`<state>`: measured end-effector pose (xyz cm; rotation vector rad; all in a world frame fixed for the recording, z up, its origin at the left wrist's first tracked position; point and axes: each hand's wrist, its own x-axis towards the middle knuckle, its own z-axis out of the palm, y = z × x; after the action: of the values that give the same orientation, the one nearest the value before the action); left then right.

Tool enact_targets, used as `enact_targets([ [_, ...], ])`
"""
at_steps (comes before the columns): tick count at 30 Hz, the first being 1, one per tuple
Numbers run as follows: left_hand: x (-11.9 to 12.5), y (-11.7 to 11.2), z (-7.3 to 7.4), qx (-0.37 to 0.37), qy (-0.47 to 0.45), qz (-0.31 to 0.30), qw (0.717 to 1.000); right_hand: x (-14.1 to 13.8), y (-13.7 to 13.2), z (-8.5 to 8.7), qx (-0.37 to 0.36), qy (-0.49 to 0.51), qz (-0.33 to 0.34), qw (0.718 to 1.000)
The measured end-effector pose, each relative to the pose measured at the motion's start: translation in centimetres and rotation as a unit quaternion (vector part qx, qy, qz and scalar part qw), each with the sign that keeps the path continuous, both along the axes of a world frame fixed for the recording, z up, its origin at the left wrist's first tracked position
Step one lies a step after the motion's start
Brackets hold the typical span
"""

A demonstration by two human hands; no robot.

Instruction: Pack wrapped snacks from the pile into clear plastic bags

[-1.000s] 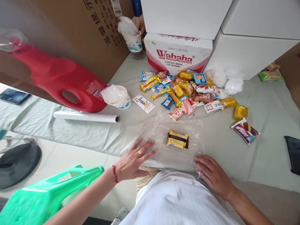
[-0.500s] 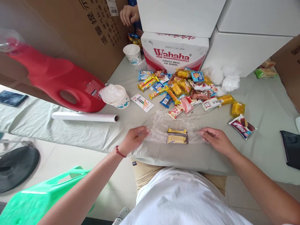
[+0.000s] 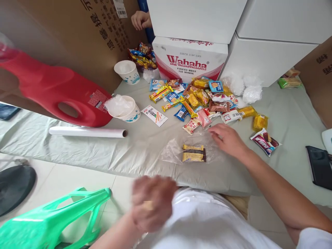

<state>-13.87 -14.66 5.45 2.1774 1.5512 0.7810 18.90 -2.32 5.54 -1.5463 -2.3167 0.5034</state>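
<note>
A clear plastic wrap (image 3: 172,152) lies crumpled on the cloth near the front edge. Resting on it, or inside it, are snacks in yellow and dark brown wrappers (image 3: 193,153). My right hand (image 3: 229,140) hovers at the wrap's right side, thumb and fingers somewhat apart, with nothing seen in them. My left hand (image 3: 154,204) is lifted close to the camera over my lap, curled and smeared by motion, its fingertips hidden. Beyond the wrap spreads a heap of small packaged snacks (image 3: 193,100). A purple and white snack packet (image 3: 265,141) lies to the right.
A white film roll (image 3: 88,132), red jug (image 3: 64,93) and paper cups (image 3: 127,112) stand left. Behind are a Wahaba-style red and white carton (image 3: 190,62) and crumpled plastic balls (image 3: 251,93). A phone (image 3: 320,166) lies right. Another person's hand (image 3: 141,20) shows at the back.
My left hand has let go of the wrap's left end and come up toward the camera. My right hand has moved slightly up and left. The wrap has slackened around the snacks.
</note>
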Motion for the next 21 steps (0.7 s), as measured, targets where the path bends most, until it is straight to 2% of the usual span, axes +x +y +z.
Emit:
enact_targets([
  [2,3.2,-0.1,-0.5,0.012,0.011,-0.086,0.996,-1.8,1.4,-0.8,-0.03,-0.023,0.052,0.998],
  [3,4.5,0.6,-0.9,0.034,0.052,-0.152,0.987,-2.5,2.0,-1.2,-0.042,-0.036,0.061,0.997],
  [5,6.2,2.5,-1.7,0.049,0.118,-0.162,0.978,-3.8,2.7,-1.8,-0.061,-0.052,0.059,0.995],
  [8,6.6,5.0,-2.5,0.032,0.166,-0.099,0.981,-5.0,3.5,-1.8,-0.088,-0.064,0.054,0.993],
  [10,6.3,5.7,-2.7,0.013,0.164,-0.051,0.985,-5.5,3.9,-1.5,-0.097,-0.079,0.044,0.991],
  [15,6.1,6.6,-3.4,-0.036,0.107,0.054,0.992,-5.9,5.1,-1.6,-0.106,-0.053,0.013,0.993],
  [19,6.2,8.4,-5.2,-0.059,0.059,0.152,0.985,-5.1,5.6,-1.8,-0.12,0.006,0.036,0.992],
  [21,6.0,9.3,-6.0,-0.074,0.03,0.181,0.98,-4.8,5.4,-1.7,-0.103,0.014,0.049,0.993],
])
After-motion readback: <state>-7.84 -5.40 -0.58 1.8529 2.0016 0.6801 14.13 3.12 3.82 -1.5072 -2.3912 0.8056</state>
